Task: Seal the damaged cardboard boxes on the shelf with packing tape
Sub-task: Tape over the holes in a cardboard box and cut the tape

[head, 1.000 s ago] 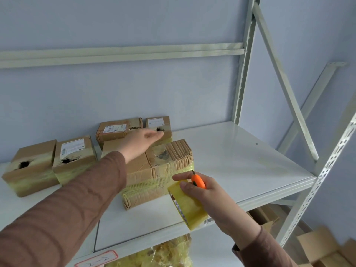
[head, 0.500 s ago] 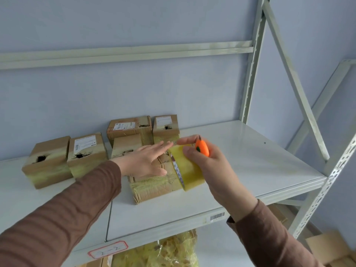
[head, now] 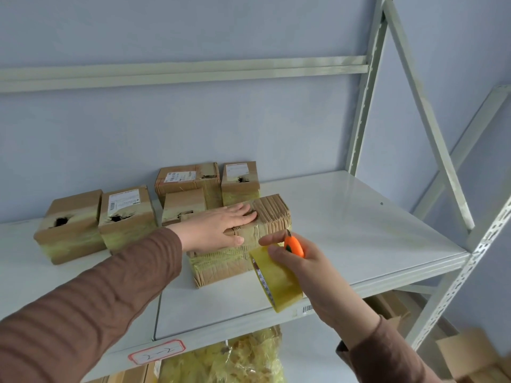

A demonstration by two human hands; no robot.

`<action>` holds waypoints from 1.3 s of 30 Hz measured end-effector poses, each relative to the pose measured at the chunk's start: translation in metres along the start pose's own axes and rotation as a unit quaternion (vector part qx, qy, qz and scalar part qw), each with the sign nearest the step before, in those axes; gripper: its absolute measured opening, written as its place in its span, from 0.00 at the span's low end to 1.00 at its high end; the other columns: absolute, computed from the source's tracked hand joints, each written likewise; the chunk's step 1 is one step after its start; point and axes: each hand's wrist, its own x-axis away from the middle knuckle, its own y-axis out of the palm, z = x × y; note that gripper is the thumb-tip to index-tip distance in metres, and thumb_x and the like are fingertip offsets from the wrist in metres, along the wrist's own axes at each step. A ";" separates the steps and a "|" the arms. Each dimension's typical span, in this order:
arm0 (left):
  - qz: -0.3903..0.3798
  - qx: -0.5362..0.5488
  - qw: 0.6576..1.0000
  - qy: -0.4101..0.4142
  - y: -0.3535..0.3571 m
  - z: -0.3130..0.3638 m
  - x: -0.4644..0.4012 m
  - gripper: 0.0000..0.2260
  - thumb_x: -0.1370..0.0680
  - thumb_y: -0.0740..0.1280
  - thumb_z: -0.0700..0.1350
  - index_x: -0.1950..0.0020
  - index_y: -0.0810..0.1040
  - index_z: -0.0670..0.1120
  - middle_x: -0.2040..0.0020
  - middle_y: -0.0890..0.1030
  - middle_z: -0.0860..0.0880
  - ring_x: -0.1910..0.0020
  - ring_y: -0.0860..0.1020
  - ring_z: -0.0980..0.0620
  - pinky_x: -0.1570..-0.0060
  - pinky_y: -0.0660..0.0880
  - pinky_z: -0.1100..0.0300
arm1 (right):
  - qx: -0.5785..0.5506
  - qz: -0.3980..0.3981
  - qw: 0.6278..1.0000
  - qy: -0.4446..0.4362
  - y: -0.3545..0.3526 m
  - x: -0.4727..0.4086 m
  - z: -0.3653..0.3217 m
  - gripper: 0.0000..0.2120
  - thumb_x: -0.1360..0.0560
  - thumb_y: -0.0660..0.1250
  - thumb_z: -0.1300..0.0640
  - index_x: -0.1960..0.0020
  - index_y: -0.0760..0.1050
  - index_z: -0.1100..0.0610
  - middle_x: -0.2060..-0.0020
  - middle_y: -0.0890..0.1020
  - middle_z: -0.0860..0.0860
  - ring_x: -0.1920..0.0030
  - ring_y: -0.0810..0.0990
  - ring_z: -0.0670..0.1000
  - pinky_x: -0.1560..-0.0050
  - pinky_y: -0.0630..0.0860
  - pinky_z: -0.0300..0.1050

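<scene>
Head view: left hand (head: 221, 226) flat, fingers straight, pressing the top of the near cardboard box (head: 243, 244) mid-shelf (head: 359, 230), crumpled and wrapped in yellowish tape. Right hand (head: 301, 261) gripping tape roll (head: 276, 280) and orange cutter (head: 294, 246) just beside its near right corner. Farther left, five boxes (head: 124, 214), torn holes on top, contents hidden.

A hand-marked label (head: 156, 351) on the shelf edge, a yellowish plastic bag (head: 235, 357) below.
</scene>
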 end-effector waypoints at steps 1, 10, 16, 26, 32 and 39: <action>0.003 -0.009 1.000 0.000 0.001 0.001 0.000 0.31 0.15 0.58 0.57 0.17 0.45 0.59 0.17 0.41 0.58 0.20 0.38 0.62 0.22 0.38 0.63 | -0.001 -0.001 1.000 0.000 0.000 0.000 0.001 0.07 0.19 0.69 0.55 0.50 0.84 0.45 0.52 0.85 0.61 0.55 0.83 0.54 0.49 0.77 0.53; 0.013 0.023 0.999 0.034 0.005 0.009 0.004 0.29 0.13 0.56 0.50 0.18 0.43 0.60 0.17 0.43 0.58 0.20 0.40 0.64 0.18 0.42 0.54 | 0.010 0.005 1.000 -0.007 0.001 0.003 0.007 0.06 0.19 0.69 0.54 0.48 0.83 0.44 0.47 0.82 0.66 0.53 0.81 0.58 0.49 0.76 0.55; 0.005 -0.080 0.990 -0.117 0.004 0.011 0.007 0.33 0.22 0.56 0.72 0.24 0.38 0.76 0.16 0.37 0.47 0.17 0.39 0.44 0.21 0.43 0.34 | 0.047 0.013 0.999 0.001 0.001 0.005 0.024 0.07 0.19 0.69 0.53 0.49 0.83 0.41 0.45 0.81 0.63 0.48 0.82 0.63 0.40 0.78 0.63; -0.046 0.223 0.971 -0.073 -0.037 0.005 -0.008 0.28 0.17 0.66 0.57 0.19 0.62 0.58 0.24 0.69 0.60 0.27 0.67 0.60 0.43 0.63 0.75 | -0.040 0.017 0.997 -0.066 -0.011 -0.020 0.008 0.19 0.29 0.71 0.46 0.39 0.82 0.36 0.46 0.83 0.54 0.42 0.82 0.54 0.39 0.77 0.47; 0.126 0.039 0.991 -0.010 -0.004 0.007 -0.002 0.28 0.16 0.60 0.42 0.17 0.58 0.53 0.17 0.54 0.55 0.18 0.50 0.58 0.19 0.50 0.57 | 0.000 0.018 0.994 -0.109 -0.008 -0.045 0.015 0.21 0.19 0.68 0.61 0.29 0.75 0.45 0.36 0.81 0.48 0.35 0.78 0.47 0.34 0.74 0.44; -0.024 -0.016 0.996 -0.084 0.012 -0.008 -0.007 0.57 0.33 0.64 0.79 0.16 0.40 0.54 0.17 0.37 0.54 0.18 0.36 0.51 0.28 0.32 0.62 | 0.094 -0.018 0.991 -0.097 0.000 -0.066 0.013 0.16 0.18 0.68 0.52 0.38 0.75 0.63 0.48 0.79 0.63 0.53 0.74 0.59 0.55 0.74 0.50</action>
